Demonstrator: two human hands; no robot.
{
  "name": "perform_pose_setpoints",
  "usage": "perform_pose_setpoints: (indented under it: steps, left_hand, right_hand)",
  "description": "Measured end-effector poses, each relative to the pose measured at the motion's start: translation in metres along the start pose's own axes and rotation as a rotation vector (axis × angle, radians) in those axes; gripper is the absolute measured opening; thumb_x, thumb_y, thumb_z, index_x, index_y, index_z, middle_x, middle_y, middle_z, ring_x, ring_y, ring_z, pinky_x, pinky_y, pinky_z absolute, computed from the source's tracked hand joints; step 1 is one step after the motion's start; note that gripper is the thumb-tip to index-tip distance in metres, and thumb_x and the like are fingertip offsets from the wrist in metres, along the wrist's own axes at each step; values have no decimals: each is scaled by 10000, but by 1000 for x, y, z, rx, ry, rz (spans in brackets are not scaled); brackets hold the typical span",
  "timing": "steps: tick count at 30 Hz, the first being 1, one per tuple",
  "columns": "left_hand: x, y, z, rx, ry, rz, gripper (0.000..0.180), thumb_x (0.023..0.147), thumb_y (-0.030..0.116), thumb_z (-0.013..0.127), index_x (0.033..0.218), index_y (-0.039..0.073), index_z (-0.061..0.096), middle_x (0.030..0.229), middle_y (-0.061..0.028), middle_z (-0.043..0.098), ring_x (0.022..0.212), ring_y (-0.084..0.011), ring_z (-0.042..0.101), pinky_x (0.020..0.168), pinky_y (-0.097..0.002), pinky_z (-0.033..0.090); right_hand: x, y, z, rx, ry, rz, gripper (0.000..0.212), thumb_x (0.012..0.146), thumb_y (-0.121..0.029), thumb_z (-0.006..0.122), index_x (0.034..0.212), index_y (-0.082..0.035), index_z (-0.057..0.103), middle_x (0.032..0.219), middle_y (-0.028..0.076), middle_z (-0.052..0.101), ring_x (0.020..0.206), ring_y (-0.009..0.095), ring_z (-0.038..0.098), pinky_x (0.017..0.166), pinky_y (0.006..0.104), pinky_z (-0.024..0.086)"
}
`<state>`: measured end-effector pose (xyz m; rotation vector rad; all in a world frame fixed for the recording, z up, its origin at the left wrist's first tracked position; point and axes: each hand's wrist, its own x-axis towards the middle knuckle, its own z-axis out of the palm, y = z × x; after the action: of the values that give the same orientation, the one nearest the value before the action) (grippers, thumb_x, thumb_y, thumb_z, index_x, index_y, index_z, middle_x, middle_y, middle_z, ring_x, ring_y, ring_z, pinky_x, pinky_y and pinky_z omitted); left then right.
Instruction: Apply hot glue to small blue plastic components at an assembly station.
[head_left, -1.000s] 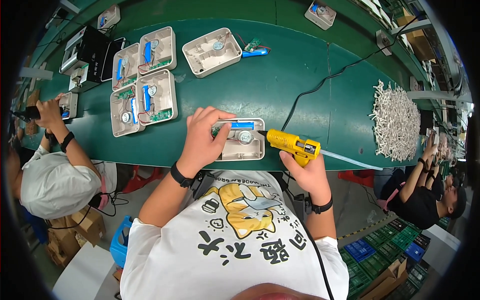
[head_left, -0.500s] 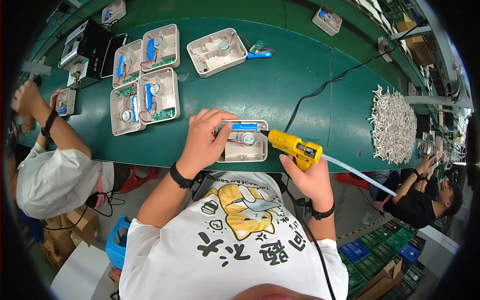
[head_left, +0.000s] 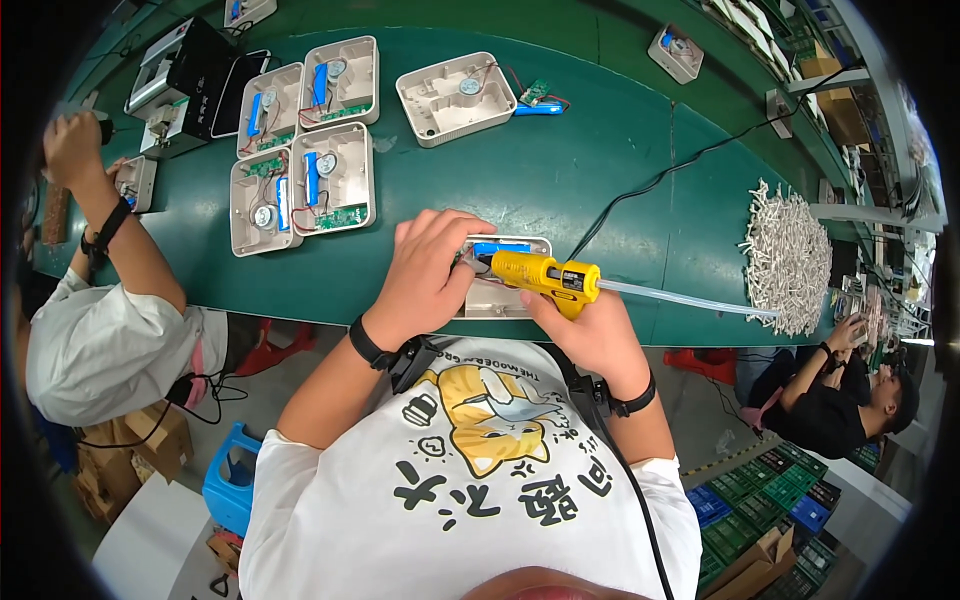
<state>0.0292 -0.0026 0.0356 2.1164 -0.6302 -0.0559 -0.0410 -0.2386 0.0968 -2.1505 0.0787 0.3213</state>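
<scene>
A small off-white plastic housing [head_left: 497,308] lies open side up at the table edge in front of me. My left hand [head_left: 425,272] grips its left side, the fingers over the far rim and the thumb near the inside, covering that end. Inside, a blue cylindrical battery [head_left: 512,246] lies along the far wall. My right hand [head_left: 592,335] is closed around a yellow hot glue gun [head_left: 545,280], which crosses above the housing. The gun's nozzle points left, close by my left thumb and the battery's left end. A long translucent glue stick [head_left: 690,298] sticks out of its rear.
Several similar housings [head_left: 335,175] with batteries and green boards stand together at left. Another housing [head_left: 457,105] lies farther off, its board outside. A black cable [head_left: 640,185] crosses the table; small white parts [head_left: 787,260] are heaped at right. Co-workers [head_left: 110,335] sit at both sides.
The glue gun has moved left over the housing, its nozzle going from the battery's right end to the left end. My left thumb is now beside the nozzle. The view has shifted slightly.
</scene>
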Motion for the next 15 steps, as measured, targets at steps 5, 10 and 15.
perform_pose_setpoints:
  steps: [5,10,15]
  left_hand:
    - [-4,0,0,0,-10,-6,452,849,52,569,1282,98,689,1240,-67,687,1184,-289,586,1015,-435,382]
    - [2,-2,-2,15,5,26,468,848,30,571,1298,97,680,1243,-67,687,1185,-294,585,1030,-442,380]
    - [-2,10,-7,-32,17,35,530,821,194,741,1327,61,655,1247,-120,677,1196,-324,580,1043,-465,394]
  right_hand:
    - [-2,-15,-10,-23,-30,122,308,964,-243,823,1153,-8,756,892,44,745,790,119,665,734,299,549]
    - [5,-18,-9,-14,-17,87,297,959,-262,812,1084,-3,739,897,58,742,756,163,677,713,325,553]
    - [-1,8,-11,136,-2,-120,272,980,-254,782,1078,-7,725,953,62,755,733,164,683,669,315,549]
